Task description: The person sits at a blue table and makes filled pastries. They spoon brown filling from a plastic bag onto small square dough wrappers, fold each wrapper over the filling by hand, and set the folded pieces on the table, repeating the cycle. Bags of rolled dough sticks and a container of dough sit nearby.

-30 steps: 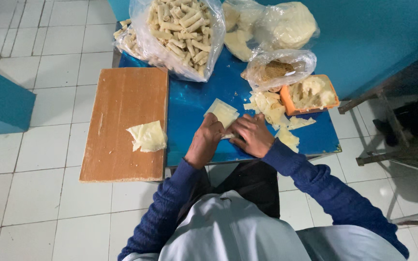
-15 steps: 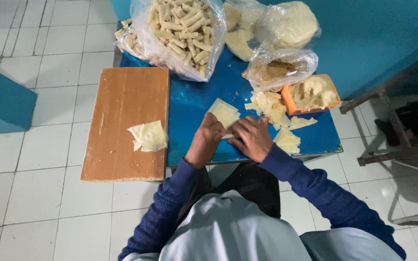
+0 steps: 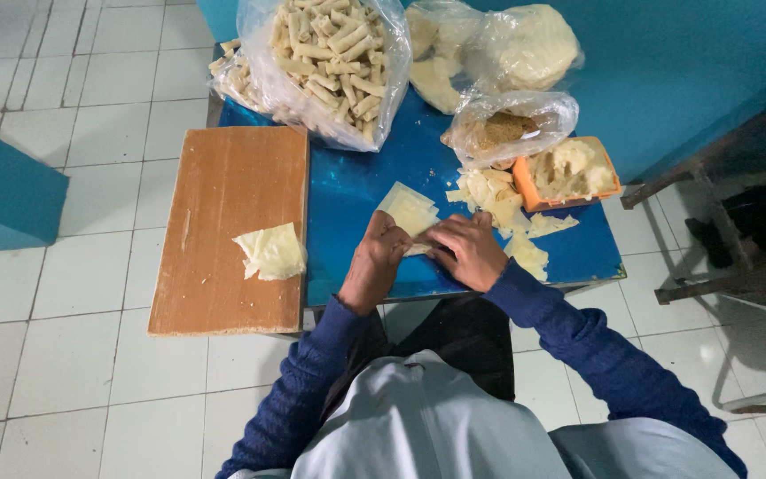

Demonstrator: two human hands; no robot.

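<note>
Left hand and right hand covering near end of pale wrapper sheet; whatever is lying under fingers staying hidden. Beyond hands, clear bag of rolled pastries getting cut off by top edge. Brown contents of small bag beyond right hand too blurred to identify.
</note>
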